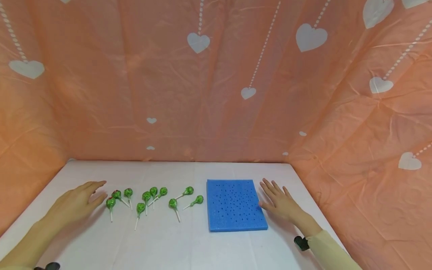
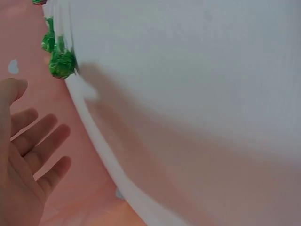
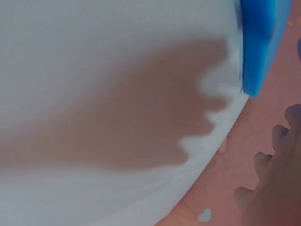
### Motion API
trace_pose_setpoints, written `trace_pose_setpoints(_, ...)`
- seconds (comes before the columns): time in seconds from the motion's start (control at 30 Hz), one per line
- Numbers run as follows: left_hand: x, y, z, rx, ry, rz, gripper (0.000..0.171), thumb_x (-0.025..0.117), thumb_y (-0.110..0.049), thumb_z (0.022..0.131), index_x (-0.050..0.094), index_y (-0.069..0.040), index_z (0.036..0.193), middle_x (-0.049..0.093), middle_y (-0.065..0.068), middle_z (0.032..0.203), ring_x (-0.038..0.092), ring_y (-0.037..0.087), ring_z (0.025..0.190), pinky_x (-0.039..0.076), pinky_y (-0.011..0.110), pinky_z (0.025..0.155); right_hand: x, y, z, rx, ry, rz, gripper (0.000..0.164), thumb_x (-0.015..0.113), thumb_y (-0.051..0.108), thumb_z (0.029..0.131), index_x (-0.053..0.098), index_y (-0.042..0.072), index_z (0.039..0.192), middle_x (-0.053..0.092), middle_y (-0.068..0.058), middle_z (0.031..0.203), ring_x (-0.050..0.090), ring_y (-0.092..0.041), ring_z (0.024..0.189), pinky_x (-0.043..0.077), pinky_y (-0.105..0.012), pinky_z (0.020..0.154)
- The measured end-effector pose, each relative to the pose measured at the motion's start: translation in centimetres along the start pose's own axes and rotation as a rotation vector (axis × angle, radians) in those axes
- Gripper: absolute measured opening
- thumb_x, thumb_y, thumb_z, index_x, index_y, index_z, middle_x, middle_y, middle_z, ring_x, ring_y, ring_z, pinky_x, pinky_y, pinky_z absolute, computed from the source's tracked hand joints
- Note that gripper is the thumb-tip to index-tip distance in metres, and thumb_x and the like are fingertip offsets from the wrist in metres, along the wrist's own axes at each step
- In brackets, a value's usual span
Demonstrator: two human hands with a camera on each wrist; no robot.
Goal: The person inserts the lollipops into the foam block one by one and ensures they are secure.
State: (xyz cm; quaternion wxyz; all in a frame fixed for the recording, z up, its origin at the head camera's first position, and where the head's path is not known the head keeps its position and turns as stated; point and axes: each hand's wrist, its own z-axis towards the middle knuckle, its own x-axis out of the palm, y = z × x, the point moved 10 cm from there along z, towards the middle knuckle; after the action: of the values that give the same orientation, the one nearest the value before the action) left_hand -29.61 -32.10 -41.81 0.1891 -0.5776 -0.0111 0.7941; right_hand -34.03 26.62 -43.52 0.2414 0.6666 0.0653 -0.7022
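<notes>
Several lollipops in green wrappers with white sticks lie scattered on the left and middle of the table, among them one lollipop (image 1: 110,203) nearest my left hand (image 1: 71,202). That hand hovers over the table with its fingers extended and holds nothing. In the left wrist view a green lollipop head (image 2: 62,64) shows beyond the thumb. Right of the lollipops lies a flat blue foam block (image 1: 235,205), its top dotted with small holes. My right hand (image 1: 281,202) is held with fingers spread beside the block's right edge, its thumb tip right at that edge, holding nothing.
A white cloth covers the table (image 1: 152,247). Behind and at both sides hangs an orange curtain (image 1: 168,93) printed with white hearts, meeting the table's back edge. A dark wrist strap (image 1: 301,243) sits at my right sleeve.
</notes>
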Motion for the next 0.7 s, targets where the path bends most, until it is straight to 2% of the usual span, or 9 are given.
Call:
trace_pose_setpoints(0.13,1.1,0.4,0.4,-0.035,0.109,-0.051,0.044,0.066,-0.028,0.102,0.064,0.004,0.132,0.072,0.021,0.115,0.071,0.039,0.098,0.055,0.064,0.078,0.8,0.2,0.0,-0.013,0.041,-0.005,0.080,0.058,0.050,0.103,0.031,0.005,0.162,0.024,-0.016,0.170,0.019,-0.050,0.154,0.012,-0.075,0.119)
trace_pose_setpoints(0.23,1.7,0.4,0.6,-0.041,0.163,-0.085,0.041,0.068,-0.027,0.101,0.066,0.005,0.127,0.074,0.009,0.102,0.069,0.024,0.086,0.057,0.052,0.070,1.4,0.4,0.1,-0.024,0.072,-0.015,0.079,0.057,0.051,0.103,0.031,0.005,0.162,0.025,-0.016,0.170,0.019,-0.049,0.154,0.013,-0.074,0.120)
trace_pose_setpoints(0.37,2.3,0.4,0.7,-0.044,0.196,-0.107,0.034,0.070,-0.025,0.099,0.070,0.004,0.117,0.072,0.000,0.094,0.064,0.016,0.081,0.054,0.043,0.067,1.9,0.8,0.2,-0.044,0.109,-0.025,0.079,0.056,0.051,0.104,0.031,0.005,0.162,0.025,-0.018,0.170,0.019,-0.050,0.154,0.013,-0.075,0.119)
trace_pose_setpoints(0.7,2.7,0.1,0.7,-0.056,0.213,-0.112,0.018,0.073,-0.028,0.098,0.072,-0.010,0.098,0.066,-0.008,0.084,0.061,0.012,0.078,0.052,0.040,0.066,2.6,1.4,0.1,-0.073,0.164,-0.043,0.075,0.053,0.051,0.106,0.035,0.003,0.161,0.029,-0.018,0.168,0.021,-0.049,0.154,0.016,-0.075,0.118)
